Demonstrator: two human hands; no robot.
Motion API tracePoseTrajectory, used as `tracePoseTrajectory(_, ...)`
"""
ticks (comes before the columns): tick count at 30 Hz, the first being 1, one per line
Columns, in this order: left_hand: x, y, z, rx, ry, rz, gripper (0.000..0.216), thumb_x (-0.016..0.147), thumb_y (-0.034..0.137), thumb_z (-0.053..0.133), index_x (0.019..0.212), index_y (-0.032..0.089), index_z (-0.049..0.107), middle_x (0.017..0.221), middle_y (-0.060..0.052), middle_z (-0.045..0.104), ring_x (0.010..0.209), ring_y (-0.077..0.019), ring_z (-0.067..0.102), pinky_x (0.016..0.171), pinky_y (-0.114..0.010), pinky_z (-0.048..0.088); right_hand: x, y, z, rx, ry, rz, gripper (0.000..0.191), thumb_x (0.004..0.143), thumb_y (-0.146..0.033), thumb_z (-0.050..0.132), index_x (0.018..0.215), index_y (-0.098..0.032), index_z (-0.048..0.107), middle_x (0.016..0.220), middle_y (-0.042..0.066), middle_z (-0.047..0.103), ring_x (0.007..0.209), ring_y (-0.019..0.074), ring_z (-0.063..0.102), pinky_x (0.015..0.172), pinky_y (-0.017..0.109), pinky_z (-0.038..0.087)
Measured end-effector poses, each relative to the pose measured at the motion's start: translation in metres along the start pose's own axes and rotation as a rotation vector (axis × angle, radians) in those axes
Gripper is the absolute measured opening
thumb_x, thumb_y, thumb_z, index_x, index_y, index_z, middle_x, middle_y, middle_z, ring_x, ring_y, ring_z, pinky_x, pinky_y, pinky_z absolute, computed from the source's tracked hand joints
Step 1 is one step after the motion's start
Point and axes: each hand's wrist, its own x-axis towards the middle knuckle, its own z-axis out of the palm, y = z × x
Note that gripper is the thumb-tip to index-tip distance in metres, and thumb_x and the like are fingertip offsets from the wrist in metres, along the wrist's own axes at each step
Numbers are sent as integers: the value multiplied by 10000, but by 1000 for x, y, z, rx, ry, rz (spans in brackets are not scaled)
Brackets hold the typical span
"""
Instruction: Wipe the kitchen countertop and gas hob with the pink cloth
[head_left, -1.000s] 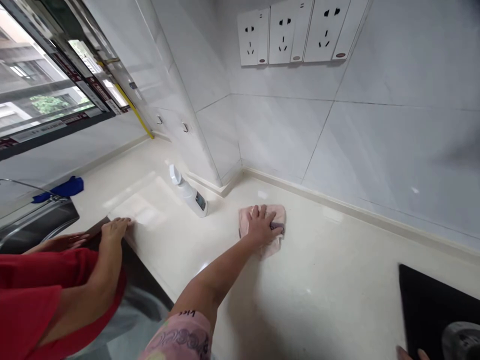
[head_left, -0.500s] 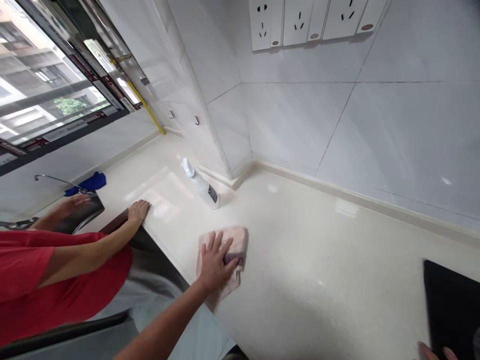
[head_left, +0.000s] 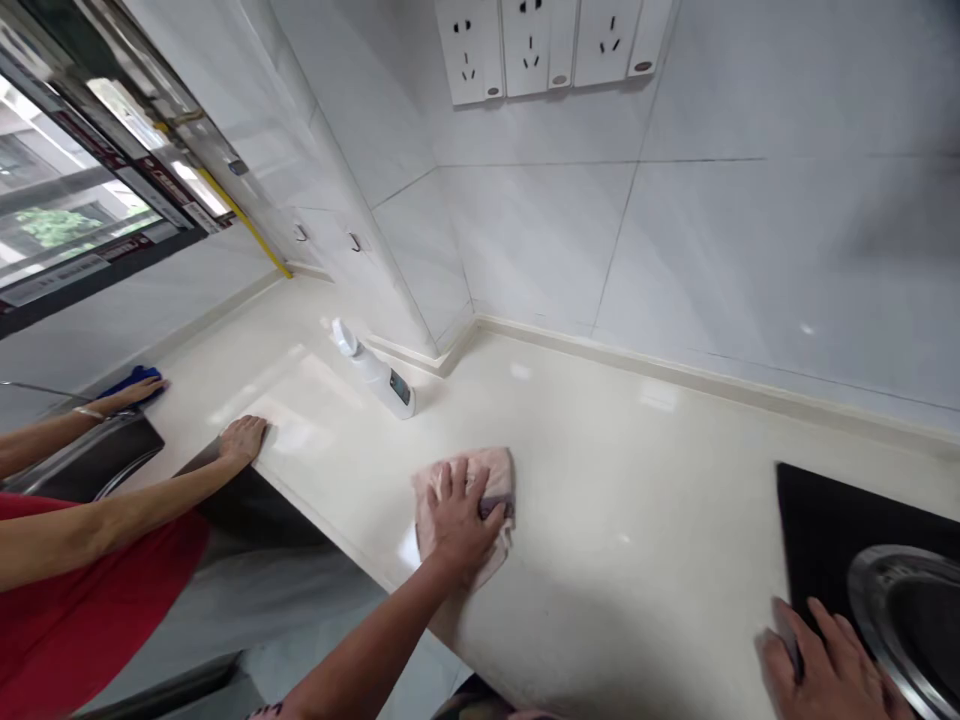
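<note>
My left hand [head_left: 461, 525] presses a folded pale pink cloth [head_left: 499, 470] onto the cream countertop [head_left: 600, 490], near its front edge. The fingers spread over the cloth, and the thumb rests by a purple strip on it. On the far right, my right hand [head_left: 832, 660] lies at the corner of a black hob [head_left: 817, 520], with fingers apart and no object seen in it. Part of this hand is cut off by the frame's bottom. Behind the cloth, a white spray bottle [head_left: 375, 380] stands on the counter.
At left, a person in a red shirt [head_left: 135, 620] rests one hand [head_left: 244, 440] on the counter edge and the other on a blue cloth [head_left: 127, 380] behind the sink [head_left: 112, 450]. White sockets [head_left: 540, 50] line the tiled wall, and a corner pillar [head_left: 360, 200] juts out.
My left hand has slid the pink cloth to the right, away from the spray bottle. More of my right hand and the hob shows. The other person's far hand has reached the blue cloth.
</note>
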Motion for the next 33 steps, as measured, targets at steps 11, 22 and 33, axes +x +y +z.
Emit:
tracePoseTrajectory(11,-49,110,42,-320,-76,667,748,865,754,625,1534,437,517,1735,-67,318,1565,-456,277,1193,-732,259,-4,3,10,-22,113,-62,605,978,-553,349,1394,-201,612,1513,195,566,1426,442,501,1098,666,418)
tracePoseTrajectory(22,75,47,14,-76,26,142,619,927,550,661,1513,373,568,1700,-134,373,1543,-479,308,1176,-707,297,5,-10,11,-65,167,-23,488,989,-470,386,1340,-243,638,1508,154,581,1403,386,534,1100,610,421)
tracePoseTrajectory(33,116,262,29,-268,-211,591,790,864,779,601,1540,378,524,1765,-129,207,1585,-560,88,1198,-805,77,8,-14,8,-121,181,-45,448,1045,-449,366,1354,-226,602,1502,157,589,1408,357,526,1109,579,403)
